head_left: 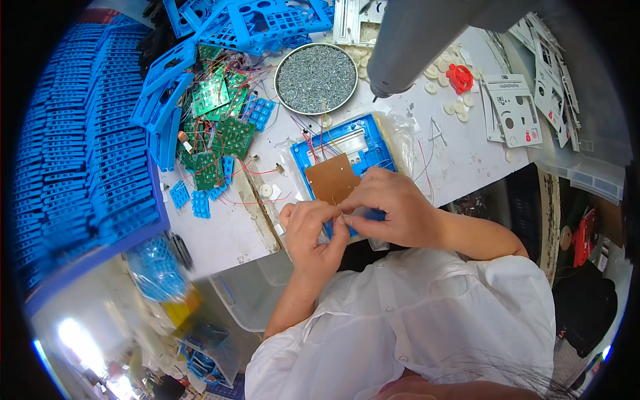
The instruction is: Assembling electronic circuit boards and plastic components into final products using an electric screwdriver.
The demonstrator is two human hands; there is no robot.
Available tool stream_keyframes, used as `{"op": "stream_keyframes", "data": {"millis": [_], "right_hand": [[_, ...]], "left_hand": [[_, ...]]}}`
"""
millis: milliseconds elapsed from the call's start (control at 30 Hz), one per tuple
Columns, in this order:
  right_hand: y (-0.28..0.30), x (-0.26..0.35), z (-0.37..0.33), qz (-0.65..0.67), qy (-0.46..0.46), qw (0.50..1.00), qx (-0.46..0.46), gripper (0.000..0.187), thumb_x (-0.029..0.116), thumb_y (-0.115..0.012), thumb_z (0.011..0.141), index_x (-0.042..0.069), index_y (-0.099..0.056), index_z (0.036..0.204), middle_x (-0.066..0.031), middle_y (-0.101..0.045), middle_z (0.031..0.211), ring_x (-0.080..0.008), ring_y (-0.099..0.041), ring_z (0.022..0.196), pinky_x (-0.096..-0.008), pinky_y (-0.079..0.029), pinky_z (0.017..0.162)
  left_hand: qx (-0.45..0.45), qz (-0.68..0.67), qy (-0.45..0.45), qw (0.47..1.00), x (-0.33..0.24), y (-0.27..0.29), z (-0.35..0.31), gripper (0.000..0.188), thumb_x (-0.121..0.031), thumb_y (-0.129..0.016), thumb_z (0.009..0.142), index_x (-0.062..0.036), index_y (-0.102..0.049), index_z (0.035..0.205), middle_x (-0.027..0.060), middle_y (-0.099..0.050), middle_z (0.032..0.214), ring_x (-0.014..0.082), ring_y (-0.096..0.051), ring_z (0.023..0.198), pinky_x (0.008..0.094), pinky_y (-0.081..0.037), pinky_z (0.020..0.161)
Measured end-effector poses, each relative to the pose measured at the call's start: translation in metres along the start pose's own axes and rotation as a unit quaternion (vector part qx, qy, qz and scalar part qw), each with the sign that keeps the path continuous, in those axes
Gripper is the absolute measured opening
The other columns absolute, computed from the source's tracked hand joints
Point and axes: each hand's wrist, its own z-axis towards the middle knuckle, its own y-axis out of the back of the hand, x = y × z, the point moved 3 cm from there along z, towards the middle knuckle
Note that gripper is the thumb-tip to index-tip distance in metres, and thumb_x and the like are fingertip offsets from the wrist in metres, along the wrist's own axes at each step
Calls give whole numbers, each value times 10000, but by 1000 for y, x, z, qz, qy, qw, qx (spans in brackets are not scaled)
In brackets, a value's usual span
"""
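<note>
In front of me a blue plastic housing (382, 145) lies on the table, with a pale panel (347, 148) set in its upper part. A brown circuit board (329, 177) rests over it, and thin red and dark wires come out above the board. At the board's near edge the fingertips of my left hand (312, 230) and my right hand (390, 205) meet in a pinch. Whatever they hold between them is too small to make out; a thin wire-like strand shows just above the fingertips. My right hand covers part of the housing.
A round tray of small screws (316, 79) stands beyond the housing. Green circuit boards (230, 139) with tangled wires and blue keypads (201, 204) lie to the left, beside stacked blue frames (113, 133). A grey tool arm (407, 53) hangs overhead; white panels (510, 110) lie right.
</note>
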Motion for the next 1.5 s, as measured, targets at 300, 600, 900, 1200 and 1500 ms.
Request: {"op": "stream_keyframes", "data": {"millis": [300, 600, 900, 1200, 1500], "right_hand": [[1, -1, 3, -66, 68, 995, -26, 116, 109, -770, 783, 68, -743, 888, -65, -679, 796, -263, -624, 835, -385, -517, 729], [1, -5, 3, -65, 52, 996, -30, 106, 95, -768, 749, 74, -703, 830, -53, -677, 789, -255, -630, 811, -378, -527, 679], [-2, 0, 7, -113, 193, 974, -34, 136, 105, -770, 735, 95, -677, 834, -12, -644, 858, -246, -603, 870, -363, -503, 740], [-6, 1, 1, -224, 305, 926, 20, 140, 173, -688, 742, 121, -665, 869, -9, -612, 938, -210, -588, 948, -354, -468, 782], [-2, -2, -8, -246, 307, 919, 33, 154, 178, -700, 731, 133, -695, 879, 3, -616, 971, -202, -560, 934, -406, -459, 867]], "left_hand": [[34, 31, -31, 999, -4, 2, 3, 162, 12, -735, 784, -63, -669, 911, 65, -666, 866, 233, -603, 787, 372, -382, 826], [44, -17, 37, 998, 2, 1, 1, 157, 43, -715, 818, -41, -666, 941, 56, -664, 877, 133, -586, 698, 274, -444, 627], [122, -308, 345, 878, 14, 5, 2, 125, -44, -595, 1016, 16, -593, 1126, 56, -677, 823, 80, -634, 637, 222, -497, 542], [325, -348, 428, 768, 26, 15, 33, 272, -86, -682, 976, 33, -555, 1186, 80, -717, 867, 147, -729, 735, 266, -599, 637], [383, -340, 425, 746, 31, 12, 30, 297, -25, -713, 929, 46, -569, 1180, 77, -718, 885, 133, -722, 756, 259, -596, 664]]}}
